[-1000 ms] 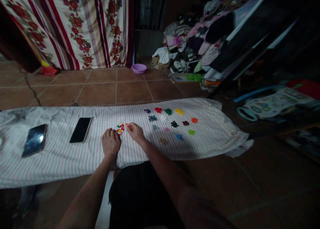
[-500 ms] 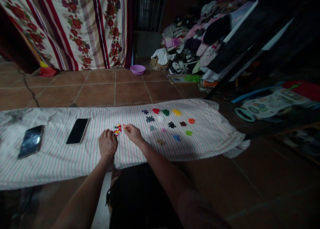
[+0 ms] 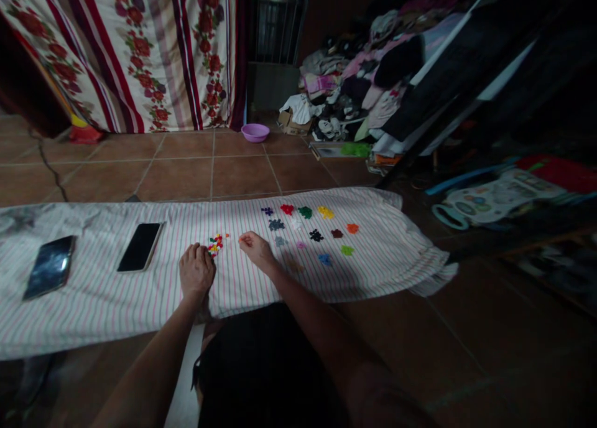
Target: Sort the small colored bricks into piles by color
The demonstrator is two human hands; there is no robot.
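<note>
My left hand [image 3: 196, 270] rests palm down on the striped cloth [image 3: 186, 316], fingers slightly bent and lying on it. Right beside its fingertips is a small mixed pile of tiny coloured pieces [image 3: 215, 246] in red, yellow, white and green. A single orange piece [image 3: 227, 235] lies just off that pile. My right hand [image 3: 255, 251] is over the cloth to the right, thumb and fingers pinched together; whatever is between the tips is too small to make out. Beyond it are single-colour clusters, among them red [image 3: 286, 209], dark green [image 3: 305, 212], yellow [image 3: 325, 212], black [image 3: 316, 235] and blue [image 3: 324, 259].
Two phones, one black-screened [image 3: 140, 247] and one reflective [image 3: 50, 267], lie on the cloth at left. A purple basin [image 3: 255, 132] stands on the tiled floor. Heaped clothes [image 3: 359, 73] fill the back right, and a floral curtain [image 3: 163, 55] hangs behind.
My right hand has drawn away from the mixed pile to the right, fingers still pinched. The left hand keeps its place by the pile. The view has shifted slightly.
</note>
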